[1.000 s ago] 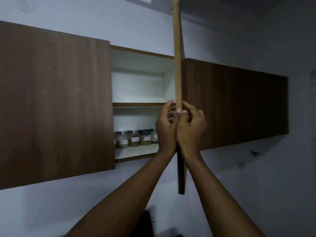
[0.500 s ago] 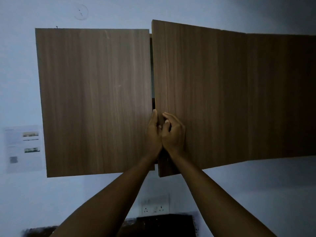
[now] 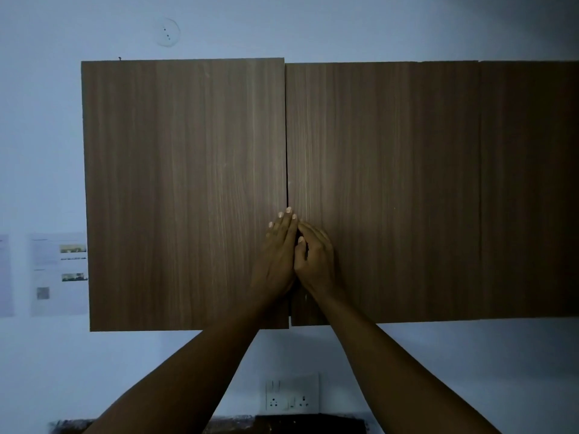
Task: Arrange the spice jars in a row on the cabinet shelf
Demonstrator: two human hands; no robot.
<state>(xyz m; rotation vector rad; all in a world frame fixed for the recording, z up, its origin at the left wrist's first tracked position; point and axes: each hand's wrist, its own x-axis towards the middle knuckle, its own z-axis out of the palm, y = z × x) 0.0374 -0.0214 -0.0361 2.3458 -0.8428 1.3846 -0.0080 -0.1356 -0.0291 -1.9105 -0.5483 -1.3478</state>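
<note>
Pressing closed cabinet doors (image 3: pixel 376 151) at seam: left hand (image 3: pixel 277 258) flat, right hand (image 3: pixel 316 261) flat, grips empty.

A home kitchen: wooden wall cabinet (image 3: pixel 188 183), wall socket (image 3: pixel 291 399) beneath.

The closed cabinet doors (image 3: pixel 185 192) hide the shelf and spice jars entirely, and the right-hand door (image 3: pixel 529 189) runs off the frame at 3 o'clock. The paper sheets (image 3: pixel 58 274) on the wall at 9 o'clock are too blurred to read. At 6 o'clock the dark worktop (image 3: pixel 282 424) and both forearms are cut by the bottom edge.
</note>
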